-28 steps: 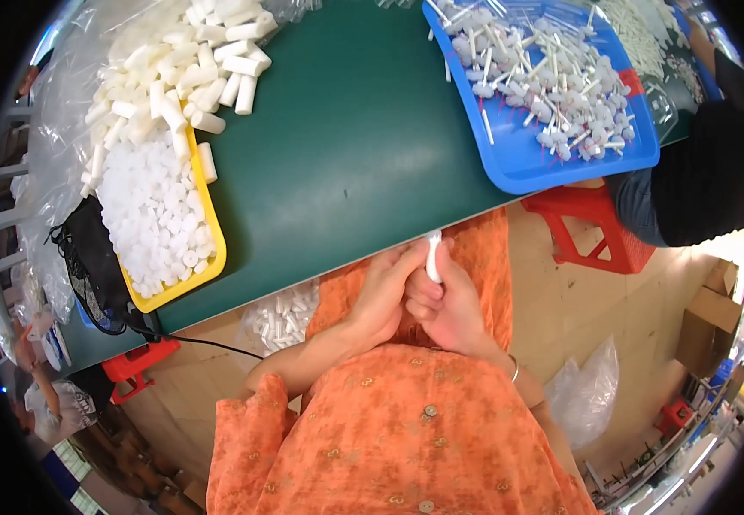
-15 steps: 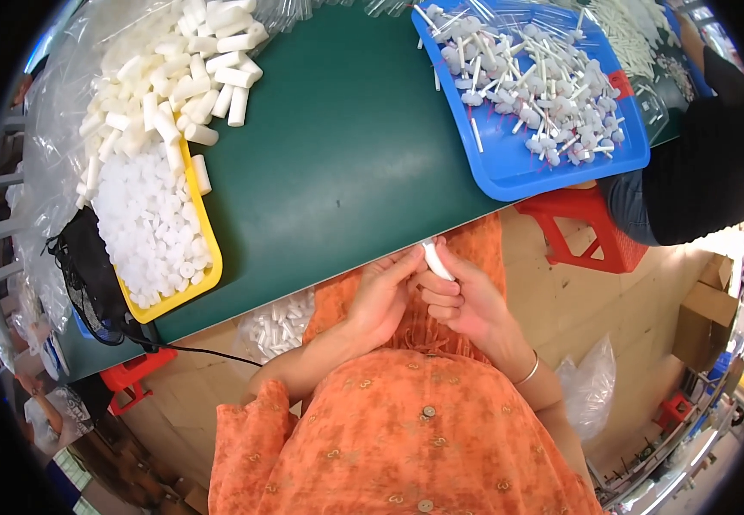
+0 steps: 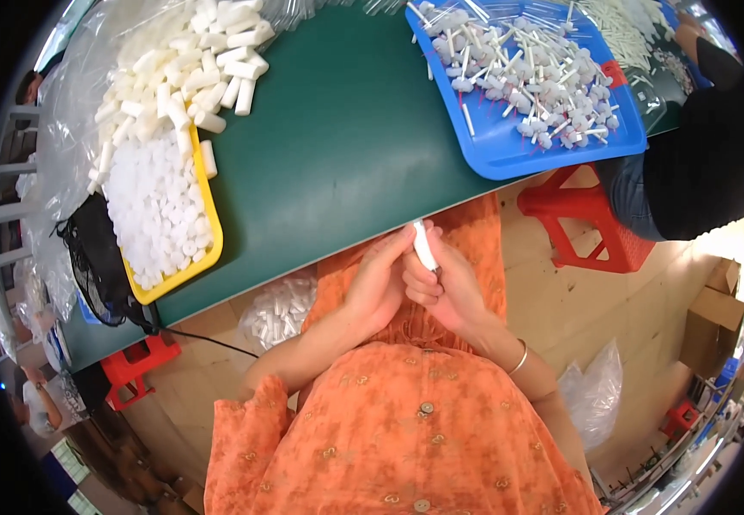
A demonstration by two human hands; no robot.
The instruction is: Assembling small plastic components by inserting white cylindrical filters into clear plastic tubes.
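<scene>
A slim white cylinder (image 3: 424,247) is held between my two hands, just off the near edge of the green table (image 3: 329,163). My right hand (image 3: 453,290) is closed around it, thumb along its side and fingers curled beneath. Thumb and fingertips of my left hand (image 3: 378,281) pinch at its upper end, so the tip is partly covered. Both hands are over the lap of my orange garment.
Thick white foam cylinders (image 3: 191,73) are heaped at the far left. Nearer, a yellow tray (image 3: 215,225) holds small white plugs. A blue tray (image 3: 509,163) at right holds white sticks with grey pieces. Beside a red stool (image 3: 585,219), a person in black sits.
My hands have shifted slightly, and the white cylinder now stands more upright between them. Both hands stay on it. The view has tilted a little.
</scene>
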